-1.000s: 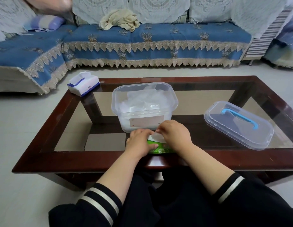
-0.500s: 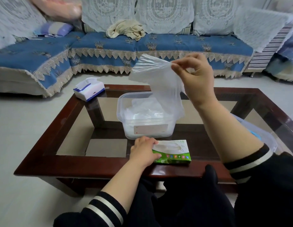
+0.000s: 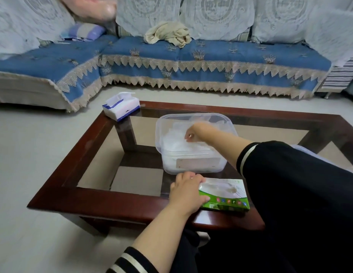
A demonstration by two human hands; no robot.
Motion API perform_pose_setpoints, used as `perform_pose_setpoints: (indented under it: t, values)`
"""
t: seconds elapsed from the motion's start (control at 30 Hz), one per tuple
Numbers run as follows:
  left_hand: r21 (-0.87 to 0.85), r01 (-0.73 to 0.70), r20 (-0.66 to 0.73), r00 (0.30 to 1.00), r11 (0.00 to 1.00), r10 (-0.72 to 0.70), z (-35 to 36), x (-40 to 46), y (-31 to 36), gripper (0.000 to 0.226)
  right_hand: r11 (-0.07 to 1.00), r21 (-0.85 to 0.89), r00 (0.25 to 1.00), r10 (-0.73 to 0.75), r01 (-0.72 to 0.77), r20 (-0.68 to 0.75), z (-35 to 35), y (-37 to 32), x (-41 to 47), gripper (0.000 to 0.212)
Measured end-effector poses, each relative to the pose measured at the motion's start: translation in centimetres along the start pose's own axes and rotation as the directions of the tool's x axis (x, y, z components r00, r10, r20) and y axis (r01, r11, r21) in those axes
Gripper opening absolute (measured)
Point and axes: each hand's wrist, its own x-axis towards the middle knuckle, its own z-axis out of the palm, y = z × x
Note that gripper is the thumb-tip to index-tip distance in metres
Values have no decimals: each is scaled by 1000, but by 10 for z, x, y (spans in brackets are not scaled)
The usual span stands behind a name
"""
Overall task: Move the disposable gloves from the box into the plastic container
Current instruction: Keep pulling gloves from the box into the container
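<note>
A clear plastic container (image 3: 159,134) stands open on the glass-topped coffee table (image 3: 83,154). A pile of thin translucent disposable gloves (image 3: 174,143) lies inside it. My right hand (image 3: 198,133) reaches down into the container, and its bunched fingertips pinch a glove on top of the pile. The green and white glove box (image 3: 225,197) lies at the table's near edge, just in front of the container. My left hand (image 3: 186,191) grips the box's left end, fingers over the top and thumb along the front.
A white and blue tissue box (image 3: 121,106) sits on the table's far left corner. My right sleeve hides most of the container's lid (image 3: 302,150) at the right. A blue sofa (image 3: 191,62) with a beige cloth on it runs behind the table.
My right hand pulled a glove out of the box, lifted it high, then lowered it into the container. My left hand has stayed on the box.
</note>
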Motion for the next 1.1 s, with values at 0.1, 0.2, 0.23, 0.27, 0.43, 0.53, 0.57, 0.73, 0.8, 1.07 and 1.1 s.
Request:
perform_pose_setpoints:
  t: [0.1,0.2,0.23,0.27,0.43,0.53,0.57,0.73,0.8,1.07,1.1]
  values:
    - [0,0,4,1000,1000,0,1,2,-2,53,996,87,977,3,-23,215,9,3,3,46]
    - [8,-1,4,1000,1000,1,1,2,-1,54,995,102,936,-14,-24,353,9,8,4,60]
    - [11,-2,6,1000,1000,2,1,2,-2,54,989,145,934,-25,-29,356,7,10,2,63]
    - [14,-4,6,1000,1000,4,1,2,-1,54,975,219,939,-40,-38,342,4,12,-2,66]
    - [34,-18,-2,1000,999,18,-1,-1,-1,54,803,595,994,-91,39,57,-25,21,-31,45]
    - [42,-21,-20,1000,999,22,-1,-3,0,54,689,720,990,25,84,-139,-29,29,-48,12]
    - [44,-22,-26,999,999,23,-1,-4,1,54,636,766,981,74,91,-178,-29,31,-53,8]
    - [66,-34,-45,998,997,37,-1,-7,4,57,121,979,950,246,167,-192,-33,36,-87,21]
    - [78,-37,-42,998,996,41,-1,-7,5,58,32,985,948,267,170,-173,-30,33,-104,26]
    - [31,-16,-32,999,999,17,-2,-9,6,57,789,615,998,54,-15,-45,41,17,-159,18]
    - [24,-13,-34,999,1000,14,-1,-9,5,57,906,421,998,56,-35,-39,57,14,-159,21]
